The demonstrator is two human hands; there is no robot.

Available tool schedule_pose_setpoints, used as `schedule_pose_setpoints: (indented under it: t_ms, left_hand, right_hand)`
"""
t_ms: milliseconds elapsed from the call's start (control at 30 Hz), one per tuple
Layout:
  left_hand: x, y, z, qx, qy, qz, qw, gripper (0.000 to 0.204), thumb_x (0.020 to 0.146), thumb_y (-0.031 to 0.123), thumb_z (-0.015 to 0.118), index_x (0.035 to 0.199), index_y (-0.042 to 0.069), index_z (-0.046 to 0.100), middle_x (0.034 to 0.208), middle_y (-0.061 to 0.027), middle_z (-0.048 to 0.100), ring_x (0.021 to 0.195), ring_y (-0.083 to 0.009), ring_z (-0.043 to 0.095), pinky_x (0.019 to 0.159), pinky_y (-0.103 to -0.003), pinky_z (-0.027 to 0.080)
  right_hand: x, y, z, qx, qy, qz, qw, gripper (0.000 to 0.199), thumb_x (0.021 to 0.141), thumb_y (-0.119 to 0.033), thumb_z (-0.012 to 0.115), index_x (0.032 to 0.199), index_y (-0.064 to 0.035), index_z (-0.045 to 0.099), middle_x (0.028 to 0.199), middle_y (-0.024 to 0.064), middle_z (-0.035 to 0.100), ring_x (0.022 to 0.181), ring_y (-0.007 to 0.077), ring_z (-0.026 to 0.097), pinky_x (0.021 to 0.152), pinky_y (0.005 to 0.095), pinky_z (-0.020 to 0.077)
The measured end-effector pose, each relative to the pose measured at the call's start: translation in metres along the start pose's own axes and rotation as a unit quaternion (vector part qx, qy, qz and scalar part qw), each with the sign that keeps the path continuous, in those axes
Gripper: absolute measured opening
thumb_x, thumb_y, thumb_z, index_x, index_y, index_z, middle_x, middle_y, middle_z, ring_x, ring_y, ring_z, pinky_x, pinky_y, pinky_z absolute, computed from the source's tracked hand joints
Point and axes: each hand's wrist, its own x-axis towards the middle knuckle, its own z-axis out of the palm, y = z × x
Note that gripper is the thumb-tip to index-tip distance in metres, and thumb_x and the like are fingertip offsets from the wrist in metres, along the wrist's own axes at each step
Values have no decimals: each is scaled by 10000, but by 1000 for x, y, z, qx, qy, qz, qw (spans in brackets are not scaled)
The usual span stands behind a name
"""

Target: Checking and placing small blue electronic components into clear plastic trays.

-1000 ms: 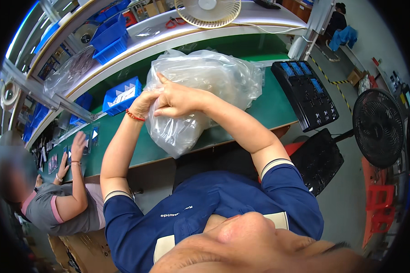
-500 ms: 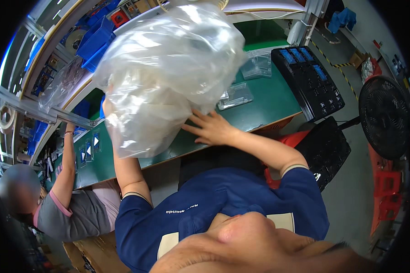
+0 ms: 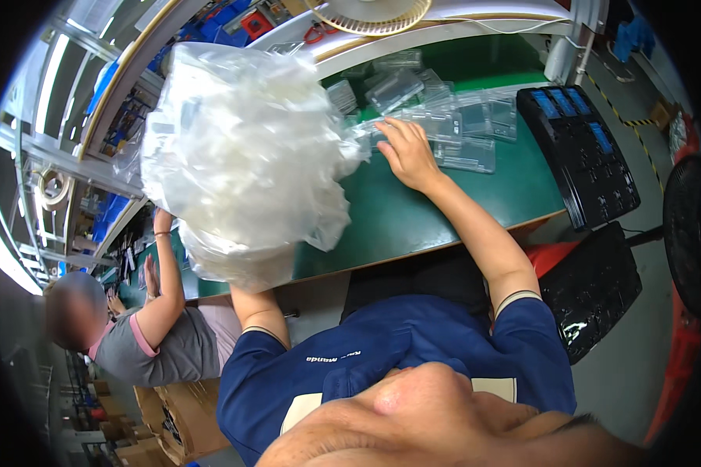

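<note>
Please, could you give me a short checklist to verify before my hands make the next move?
1. Right hand free of the plastic bag: ok, it is beside it, near the clear cases.
2. Left hand gripping the bag: cannot tell, the bag hides it.
3. Cases neatly stacked: not ok, they lie scattered, some overlapping, on the green table.
4. Bag fully empty: cannot tell, its folds are cloudy.
5. Black tray apart from the bag: ok.
</note>
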Motion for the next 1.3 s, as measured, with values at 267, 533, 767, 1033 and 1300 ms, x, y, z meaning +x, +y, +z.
schedule_pose_setpoints:
  t_ms: [267, 533, 767, 1033, 1300]
  left_hand:
    - [-35, 7, -24, 147, 3, -6, 989, 486, 783, 73, 604, 1249, -45, 535, 1203, -186, 606, 1136, -326, 570, 998, -400, 450]
    - [-144, 12, -61, 288, 61, -50, 954, 498, 761, 68, 605, 1241, -48, 539, 1194, -194, 608, 1140, -337, 563, 1002, -399, 445]
    - [-292, 25, -76, 402, 144, -120, 896, 510, 742, 63, 607, 1234, -51, 543, 1185, -201, 609, 1143, -347, 558, 1005, -399, 440]
    - [-331, -42, -45, 457, 117, -148, 869, 522, 720, 58, 608, 1226, -54, 547, 1176, -208, 611, 1147, -357, 551, 1009, -398, 435]
    - [-291, -157, -20, 484, 52, -126, 864, 535, 698, 52, 609, 1218, -58, 551, 1167, -216, 613, 1151, -368, 544, 1013, -397, 430]
  right_hand:
    - [28, -61, 47, 160, -162, -1, 974, 833, 643, -305, 788, 1376, -166, 417, 1156, 166, 613, 1055, 336, 576, 873, 432, 448]
    - [3, -58, 76, 22, -237, -64, 969, 163, 789, -207, 677, 916, -119, 729, 851, 86, 678, 912, 283, 585, 880, 392, 407]
    - [3, -87, 104, 163, -36, 10, 986, 353, 805, -292, 714, 1073, -66, 680, 911, 139, 646, 902, 257, 595, 730, 387, 487]
    - [-17, -147, 128, 374, -292, 65, 878, 451, 878, -255, 650, 1238, 0, 563, 1025, 149, 642, 768, 183, 637, 621, 306, 495]
    - [-90, -117, -18, -155, -175, -14, 972, 776, 697, -466, 758, 1332, -105, 496, 1373, 224, 405, 1278, 414, 359, 1030, 632, 204]
